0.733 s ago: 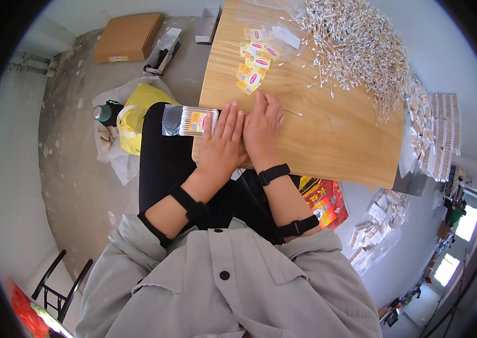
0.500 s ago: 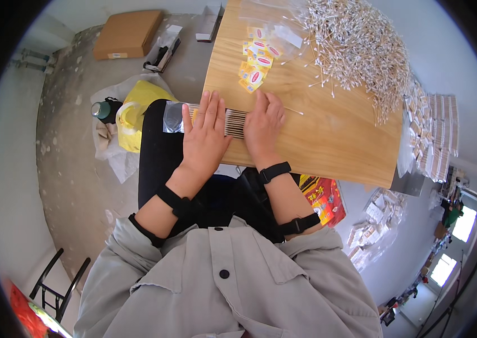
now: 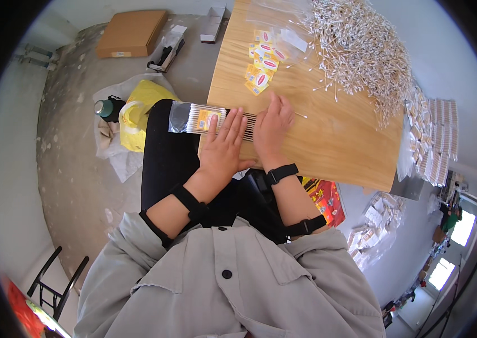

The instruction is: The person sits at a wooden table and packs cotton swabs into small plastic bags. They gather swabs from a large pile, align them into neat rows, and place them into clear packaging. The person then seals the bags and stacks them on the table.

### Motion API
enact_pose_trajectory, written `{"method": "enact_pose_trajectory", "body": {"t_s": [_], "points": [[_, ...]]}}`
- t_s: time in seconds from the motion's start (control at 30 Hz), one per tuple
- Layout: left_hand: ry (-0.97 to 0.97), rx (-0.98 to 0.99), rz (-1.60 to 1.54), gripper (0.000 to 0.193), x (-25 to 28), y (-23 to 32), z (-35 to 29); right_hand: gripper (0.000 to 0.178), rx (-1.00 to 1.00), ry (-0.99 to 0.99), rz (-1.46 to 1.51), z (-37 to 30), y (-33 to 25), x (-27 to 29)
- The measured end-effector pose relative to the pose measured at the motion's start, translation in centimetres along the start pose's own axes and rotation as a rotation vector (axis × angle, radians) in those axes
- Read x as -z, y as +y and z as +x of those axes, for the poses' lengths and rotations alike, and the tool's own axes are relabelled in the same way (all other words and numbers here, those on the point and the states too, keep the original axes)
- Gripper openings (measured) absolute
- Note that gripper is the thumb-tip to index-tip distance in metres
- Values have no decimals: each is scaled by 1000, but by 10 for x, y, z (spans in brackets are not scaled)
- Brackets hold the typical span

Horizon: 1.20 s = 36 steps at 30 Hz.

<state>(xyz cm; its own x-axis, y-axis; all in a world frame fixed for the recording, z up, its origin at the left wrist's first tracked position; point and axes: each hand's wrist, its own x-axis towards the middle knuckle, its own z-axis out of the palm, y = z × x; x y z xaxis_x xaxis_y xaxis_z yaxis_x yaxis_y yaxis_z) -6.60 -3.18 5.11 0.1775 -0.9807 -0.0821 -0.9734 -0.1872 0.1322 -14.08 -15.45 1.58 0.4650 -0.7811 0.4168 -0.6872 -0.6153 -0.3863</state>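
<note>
A flat clear packet of cotton swabs [image 3: 195,115] lies across the table's near left edge, its left end reaching out over my dark-clothed leg. White swab tips and a yellow card show through the film. My left hand [image 3: 221,153] rests on the packet's middle, its fingers stretched out and flat. At the packet's right end is my right hand [image 3: 271,134], with curled fingers; whatever lies under or inside them is hidden. Between the two hands a strip of brown swab sticks shows. One loose swab [image 3: 301,115] lies just right of my right hand.
A large heap of loose swabs [image 3: 362,50] covers the table's [image 3: 334,152] far right. Several yellow cards [image 3: 261,65] lie beyond my hands, near a clear plastic bag [image 3: 278,14]. Stacked swab packs [image 3: 442,135] stand past the right edge. A yellow bag [image 3: 137,112] sits on the floor at left.
My left hand has slid right and toward me along the packet, uncovering the white tips and yellow card at its left. My right hand stays at the right end, fingers still curled.
</note>
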Motion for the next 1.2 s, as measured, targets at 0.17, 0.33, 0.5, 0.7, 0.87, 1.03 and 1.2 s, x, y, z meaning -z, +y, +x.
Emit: {"method": "enact_pose_trajectory", "body": {"t_s": [0.17, 0.33, 0.5, 0.7, 0.87, 1.03, 1.2], "points": [[60, 3, -141, 100, -2, -6, -2, 39, 81, -26, -29, 3, -8, -2], [463, 134, -365, 74, 22, -50, -6, 47, 80, -49, -33, 4, -7, 1], [525, 656, -806, 51, -21, -99, -10, 52, 83, -62, -33, 5, -7, -1], [444, 876, -1805, 38, -36, -94, 8, 38, 83, -5, -79, 5, -11, 0], [417, 904, -1830, 36, -43, -95, 10, 40, 96, -34, -87, 5, -11, 1], [367, 908, -1879, 36, -49, -98, 10, 39, 112, -43, -76, 7, -13, -3], [404, 886, -1885, 34, -54, -97, 11, 38, 103, -26, -71, 7, -18, -7]]}}
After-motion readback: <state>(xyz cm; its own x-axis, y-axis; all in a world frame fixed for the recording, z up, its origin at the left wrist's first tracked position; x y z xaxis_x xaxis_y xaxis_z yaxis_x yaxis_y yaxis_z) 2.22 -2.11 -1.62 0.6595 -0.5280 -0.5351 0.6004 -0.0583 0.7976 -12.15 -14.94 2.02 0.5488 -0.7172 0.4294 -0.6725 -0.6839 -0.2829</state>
